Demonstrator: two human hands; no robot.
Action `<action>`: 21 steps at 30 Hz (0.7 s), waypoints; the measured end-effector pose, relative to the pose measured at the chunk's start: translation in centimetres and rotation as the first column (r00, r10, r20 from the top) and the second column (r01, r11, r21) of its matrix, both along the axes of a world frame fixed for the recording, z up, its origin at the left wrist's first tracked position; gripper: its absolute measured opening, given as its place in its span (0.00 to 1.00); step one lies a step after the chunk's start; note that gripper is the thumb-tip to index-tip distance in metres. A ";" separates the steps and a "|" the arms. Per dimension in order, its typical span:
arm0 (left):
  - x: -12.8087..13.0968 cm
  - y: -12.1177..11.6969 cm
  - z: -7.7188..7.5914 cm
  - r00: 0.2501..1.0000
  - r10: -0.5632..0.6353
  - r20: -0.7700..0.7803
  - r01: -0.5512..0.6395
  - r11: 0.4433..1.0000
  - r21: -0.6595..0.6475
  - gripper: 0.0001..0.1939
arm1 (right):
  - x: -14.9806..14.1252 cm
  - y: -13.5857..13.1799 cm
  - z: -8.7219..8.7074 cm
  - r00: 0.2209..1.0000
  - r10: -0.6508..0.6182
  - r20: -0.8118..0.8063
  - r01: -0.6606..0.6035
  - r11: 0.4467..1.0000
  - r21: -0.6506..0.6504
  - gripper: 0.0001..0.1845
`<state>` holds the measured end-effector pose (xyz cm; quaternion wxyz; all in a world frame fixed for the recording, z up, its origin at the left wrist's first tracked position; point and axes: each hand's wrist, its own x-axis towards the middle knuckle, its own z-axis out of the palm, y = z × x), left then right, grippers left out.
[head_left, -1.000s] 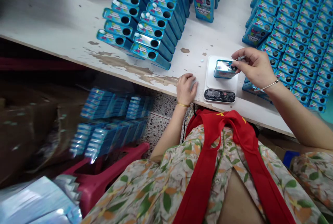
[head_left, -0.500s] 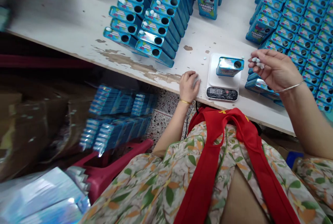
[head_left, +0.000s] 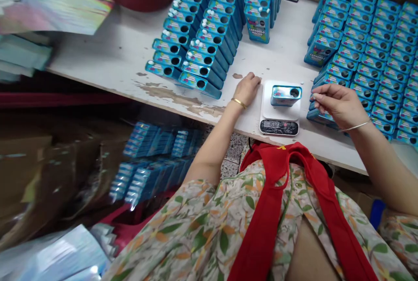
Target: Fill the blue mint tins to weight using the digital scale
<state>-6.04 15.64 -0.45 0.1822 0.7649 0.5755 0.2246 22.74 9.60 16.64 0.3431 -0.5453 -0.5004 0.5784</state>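
Note:
A small white digital scale sits near the table's front edge. On it stands a blue candy tin, upright, its round hole uncovered at the top. My right hand hovers right of the tin, thumb and fingers pinched together; a bit of white candy shows at the fingertips, the rest hidden by the fingers. Left of the scale, my left hand rests on the table with its fingers bent together. Whatever may be under those fingertips is hidden. One loose white candy lies beyond the tin.
Rows of blue tins with white candies on their tops stand left of the scale. More tins fill the right side. A red-sided bowl of blue pieces is at the back left, near printed sheets. Wrapped packs sit below.
My left hand has moved forward along the table, over where a loose candy lay beside the scale. My right hand's fingers have drawn closer together, hiding most candies. The view has shifted.

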 end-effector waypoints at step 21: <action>5.5 4.6 11.2 0.916 -0.319 0.244 0.326 0.945 0.013 0.12 | 5.3 -4.5 2.5 0.884 -0.456 -0.104 0.460 0.888 0.022 0.06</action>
